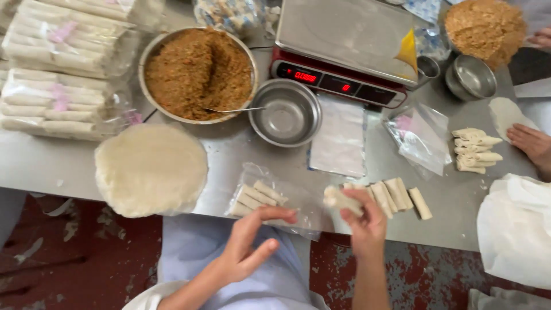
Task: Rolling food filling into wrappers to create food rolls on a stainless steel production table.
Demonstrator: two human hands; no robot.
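My right hand (363,221) grips a pale rolled spring roll (338,199) at the near table edge, just left of a row of several finished rolls (396,195). My left hand (251,244) hovers open, fingers apart, below a clear plastic bag (298,201) that holds several rolls (256,198). A stack of round white wrappers (150,169) lies to the left. Behind it stands a large metal bowl of brown filling (198,73) with a spoon (235,109) in it.
An empty small steel bowl (285,113) sits before a red digital scale (344,43). Packed bags of rolls (57,69) pile at far left. Another person's hand (531,143) rests at right near several rolls (476,150), a second filling heap (485,26) and empty bags (422,135).
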